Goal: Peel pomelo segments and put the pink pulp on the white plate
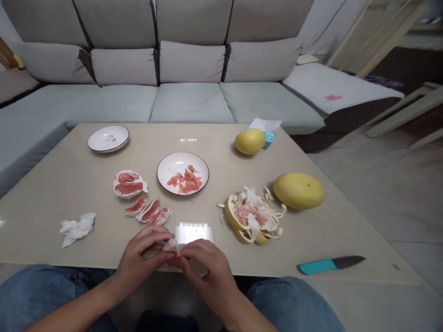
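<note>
Over the table's front edge, my left hand point(147, 253) pinches a red pomelo segment point(174, 262) with pale membrane on it. My right hand point(209, 269) grips the membrane at the segment's right side between thumb and forefinger. Just beyond my left hand lie several loose pomelo segments point(150, 211). Behind them sits a larger peeled pomelo piece point(128, 184) with white pith. A white plate with a dark rim point(169, 161) holds bits of red pulp. To the right, a heap of yellow peel point(235, 228) carries membrane scraps and pith.
Two whole yellow pomelos point(249, 141) stand at the right, one by a blue tissue pack point(270, 138). A teal-handled knife point(330, 264) lies near the front right edge. Crumpled tissue point(78, 228) and another plate point(108, 139) are on the left. A sofa point(190, 103) stands behind.
</note>
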A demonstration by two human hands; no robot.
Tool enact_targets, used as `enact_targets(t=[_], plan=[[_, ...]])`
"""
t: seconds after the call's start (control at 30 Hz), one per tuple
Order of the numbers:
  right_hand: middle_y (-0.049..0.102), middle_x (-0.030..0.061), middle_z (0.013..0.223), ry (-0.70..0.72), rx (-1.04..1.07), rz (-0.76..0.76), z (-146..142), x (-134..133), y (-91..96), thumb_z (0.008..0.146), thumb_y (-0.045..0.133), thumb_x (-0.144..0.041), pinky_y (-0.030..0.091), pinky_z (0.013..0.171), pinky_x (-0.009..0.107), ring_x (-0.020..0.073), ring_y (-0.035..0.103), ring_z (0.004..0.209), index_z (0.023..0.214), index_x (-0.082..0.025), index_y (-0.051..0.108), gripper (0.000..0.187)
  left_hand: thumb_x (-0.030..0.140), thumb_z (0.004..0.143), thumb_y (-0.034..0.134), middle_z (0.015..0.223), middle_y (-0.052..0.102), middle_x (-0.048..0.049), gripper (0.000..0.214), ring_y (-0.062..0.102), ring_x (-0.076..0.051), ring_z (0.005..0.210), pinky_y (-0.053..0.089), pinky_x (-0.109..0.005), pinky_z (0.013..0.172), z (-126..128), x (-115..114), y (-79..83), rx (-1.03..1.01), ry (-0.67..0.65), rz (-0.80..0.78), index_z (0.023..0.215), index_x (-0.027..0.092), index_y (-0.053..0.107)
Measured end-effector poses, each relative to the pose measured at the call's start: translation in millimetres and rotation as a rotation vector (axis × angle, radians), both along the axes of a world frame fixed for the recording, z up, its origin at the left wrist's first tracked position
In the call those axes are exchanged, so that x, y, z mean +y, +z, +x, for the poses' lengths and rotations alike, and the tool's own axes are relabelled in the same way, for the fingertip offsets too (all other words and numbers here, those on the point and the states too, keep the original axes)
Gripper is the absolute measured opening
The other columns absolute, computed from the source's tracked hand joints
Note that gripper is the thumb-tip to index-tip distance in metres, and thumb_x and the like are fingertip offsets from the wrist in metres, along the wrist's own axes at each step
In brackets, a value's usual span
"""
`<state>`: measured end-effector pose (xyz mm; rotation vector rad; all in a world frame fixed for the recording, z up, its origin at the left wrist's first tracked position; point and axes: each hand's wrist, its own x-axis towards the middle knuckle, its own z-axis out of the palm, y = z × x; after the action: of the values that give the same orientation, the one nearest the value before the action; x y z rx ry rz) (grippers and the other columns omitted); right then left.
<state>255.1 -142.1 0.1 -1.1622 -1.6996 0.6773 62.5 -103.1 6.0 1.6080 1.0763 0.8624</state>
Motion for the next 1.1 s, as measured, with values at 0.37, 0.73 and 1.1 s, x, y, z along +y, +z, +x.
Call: enact_targets(t=[0.37, 0.73, 1.1], plan=[[0.069, 0.0016, 0.071, 0.061, 0.159, -0.286, 1, 2, 10.7, 0.079, 0.055, -0.011, 0.049, 0.064, 0.024, 0.0142, 0.062, 0.066, 0.072, -0.019, 0.065, 0.014, 0.026, 0.070, 0.077, 0.096, 0.068, -0.0047, 0.023, 0.066, -0.021, 0.089, 0.053, -0.031, 0.082, 1, 7, -6.9, -0.275, -0.057, -0.388, 0.092, 0.021, 0.076], [0.070, 0.0047, 0.084, 0.074, 0.167, -0.139, 2, 3, 9.7, 0.083, 0.062, -0.015, 0.052, 0.068, 0.026, 0.0152, 0.064, 0.074, 0.092, -0.020, 0.069, 0.013, 0.026, 0.071, 0.077, 0.089, 0.069, -0.0029, 0.025, 0.066, -0.019, 0.080, 0.054, -0.029, 0.074, 3, 7, -7.7, -0.312, -0.047, -0.477, 0.095, 0.020, 0.073], [0.069, 0.0009, 0.070, -0.025, -0.030, 0.010, 0, 0, 2.9, 0.080, 0.058, -0.013, 0.048, 0.064, 0.025, 0.0144, 0.062, 0.066, 0.078, -0.022, 0.064, 0.011, 0.026, 0.067, 0.079, 0.096, 0.067, -0.0071, 0.023, 0.063, -0.023, 0.091, 0.055, -0.031, 0.079, 8, 6, -2.7, -0.105, -0.008, -0.313, 0.089, 0.021, 0.077]])
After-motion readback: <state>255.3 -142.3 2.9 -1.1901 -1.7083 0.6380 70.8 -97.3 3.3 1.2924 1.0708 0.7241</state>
